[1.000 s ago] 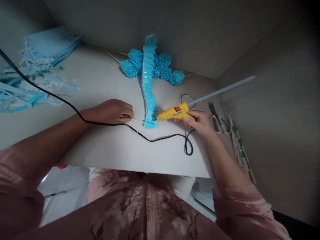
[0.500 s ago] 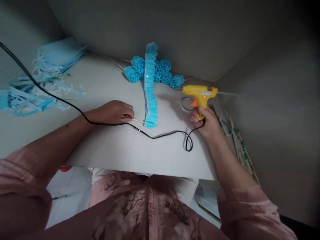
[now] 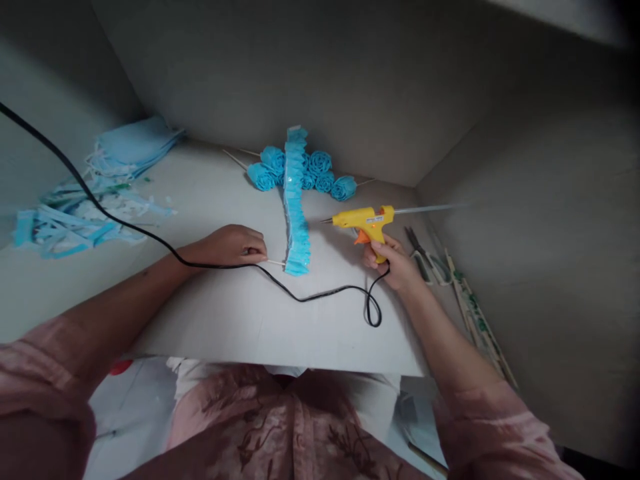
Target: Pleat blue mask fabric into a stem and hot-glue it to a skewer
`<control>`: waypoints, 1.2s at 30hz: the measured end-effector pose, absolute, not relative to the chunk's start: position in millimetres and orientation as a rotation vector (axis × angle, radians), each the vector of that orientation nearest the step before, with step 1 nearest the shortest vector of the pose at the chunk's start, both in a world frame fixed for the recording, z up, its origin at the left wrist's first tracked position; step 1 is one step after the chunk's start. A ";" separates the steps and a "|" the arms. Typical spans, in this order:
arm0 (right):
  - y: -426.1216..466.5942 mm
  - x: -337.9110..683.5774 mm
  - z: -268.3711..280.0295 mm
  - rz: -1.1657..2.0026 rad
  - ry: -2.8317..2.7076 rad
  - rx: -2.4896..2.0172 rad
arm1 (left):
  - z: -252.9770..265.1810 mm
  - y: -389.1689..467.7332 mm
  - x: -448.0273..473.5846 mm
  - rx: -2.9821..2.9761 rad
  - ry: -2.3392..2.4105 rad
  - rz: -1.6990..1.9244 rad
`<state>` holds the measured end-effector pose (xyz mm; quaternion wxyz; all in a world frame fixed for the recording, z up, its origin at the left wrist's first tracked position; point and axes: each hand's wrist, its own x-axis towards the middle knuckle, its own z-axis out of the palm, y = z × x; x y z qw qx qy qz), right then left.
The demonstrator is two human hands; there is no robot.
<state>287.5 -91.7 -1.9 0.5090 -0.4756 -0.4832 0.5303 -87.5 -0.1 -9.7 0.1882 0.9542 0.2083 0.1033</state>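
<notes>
My left hand [image 3: 235, 245] is closed, pinching a thin wooden stick [image 3: 275, 263]. The stick's far end meets the lower end of a pleated blue strip [image 3: 297, 227], which stretches away from me across the table. In my right hand [image 3: 393, 260] is a yellow hot glue gun [image 3: 367, 219], held by its handle with the fingers below the orange trigger. Its nozzle points left, a short way from the strip's right edge, and a clear glue stick sticks out of its back. Several blue fabric roses [image 3: 320, 162] on sticks lie behind the strip's upper part.
A black cord [image 3: 165, 243] crosses the table in front of my left hand to the glue gun. Blue face masks [image 3: 133, 148] are stacked at the back left, above a heap of scraps [image 3: 85, 220]. Scissors [image 3: 429, 260] and sticks with green bits [image 3: 480, 317] lie at the right.
The glue gun has come left and nearer to me, its nozzle now closer to the strip. My left hand still pinches the stick. The whole view has tilted slightly, showing more wall.
</notes>
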 end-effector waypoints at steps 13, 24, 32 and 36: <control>-93.0 285.4 -3.0 1.286 -1.255 -1.167 | -4.9 -2.7 -85.9 2.649 0.579 0.315; -97.9 285.4 -0.2 1.207 -1.476 -1.339 | -0.1 -8.1 -84.1 2.667 0.672 0.202; -99.3 288.7 -0.3 1.178 -1.625 -1.367 | 1.2 -10.5 -80.7 2.734 0.705 0.186; -99.3 289.2 0.1 1.132 -1.605 -1.362 | 2.5 -10.5 -80.8 2.712 0.741 0.208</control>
